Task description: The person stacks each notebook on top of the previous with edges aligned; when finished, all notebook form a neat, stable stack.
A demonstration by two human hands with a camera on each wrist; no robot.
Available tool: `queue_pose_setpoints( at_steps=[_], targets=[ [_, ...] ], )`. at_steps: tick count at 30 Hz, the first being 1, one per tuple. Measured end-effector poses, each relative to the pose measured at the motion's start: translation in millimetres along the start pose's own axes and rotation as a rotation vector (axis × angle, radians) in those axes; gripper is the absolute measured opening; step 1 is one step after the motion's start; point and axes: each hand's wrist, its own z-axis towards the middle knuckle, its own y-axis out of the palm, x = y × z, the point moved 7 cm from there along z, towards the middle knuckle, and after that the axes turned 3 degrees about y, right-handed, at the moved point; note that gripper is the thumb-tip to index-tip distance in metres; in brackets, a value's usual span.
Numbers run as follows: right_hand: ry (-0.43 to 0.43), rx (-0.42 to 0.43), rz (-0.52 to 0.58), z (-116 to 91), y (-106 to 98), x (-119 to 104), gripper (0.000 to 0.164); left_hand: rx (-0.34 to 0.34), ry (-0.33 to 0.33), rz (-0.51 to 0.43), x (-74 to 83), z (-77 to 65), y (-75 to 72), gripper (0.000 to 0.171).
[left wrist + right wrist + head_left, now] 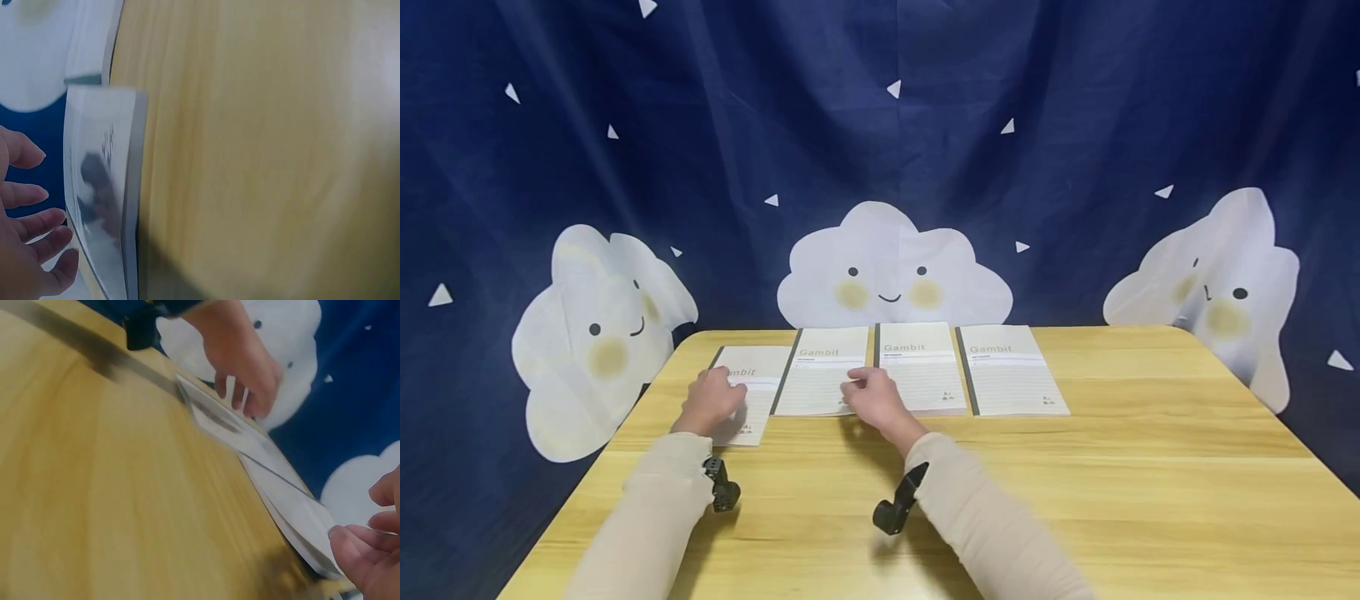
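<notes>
Several pale "Gambit" notebooks with dark spines lie side by side along the table's far edge. My left hand is over the leftmost notebook, which sits a little nearer than the others. Its fingers are spread and loosely bent in the left wrist view, beside that notebook, holding nothing. My right hand hovers around the lower right corner of the second notebook, fingers loosely bent. In the right wrist view, thumb and fingers stand apart by that notebook; whether they touch it is unclear.
Right of my right hand lie a third notebook and a rightmost one. The wooden table extends toward me and to the right. Behind it hangs a dark blue curtain with smiling clouds. Black wrist cameras hang under both sleeves.
</notes>
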Motion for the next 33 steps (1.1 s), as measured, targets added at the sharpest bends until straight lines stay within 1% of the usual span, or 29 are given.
queue_pose_setpoints(
  at_steps=[2, 4, 8, 12, 17, 20, 24, 28, 33],
  targets=[
    [0.008, -0.033, 0.045, -1, 11, -2, 0.043, -0.027, -0.043, 0.007, -10.4, -2.4, -2.1, 0.053],
    [0.030, -0.068, 0.103, -2, 22, -1, 0.043, -0.036, -0.070, 0.010, -20.5, -4.0, -3.9, 0.050],
    [0.082, -0.128, 0.226, -5, 43, -1, 0.042, -0.032, -0.096, 0.008, -36.0, -6.6, -6.0, 0.044],
    [0.114, -0.166, 0.317, -8, 62, -4, 0.042, -0.047, -0.117, 0.023, -44.8, -8.8, -5.3, 0.045],
    [0.169, -0.201, 0.375, -13, 83, -6, 0.041, -0.068, -0.134, 0.034, -49.1, -11.1, -4.0, 0.048],
    [0.207, -0.213, 0.425, -15, 93, -6, 0.042, -0.059, -0.130, 0.029, -49.8, -10.2, -4.5, 0.047],
    [0.251, -0.251, 0.550, -17, 106, -6, 0.045, -0.049, -0.133, 0.022, -51.1, -10.0, -5.3, 0.047],
    [0.275, -0.293, 0.654, -18, 114, -7, 0.051, -0.044, -0.128, 0.023, -52.7, -10.2, -5.8, 0.045],
    [0.299, -0.337, 0.738, -20, 122, -14, 0.059, -0.023, -0.101, 0.048, -53.1, -8.4, -6.3, 0.043]
  ],
)
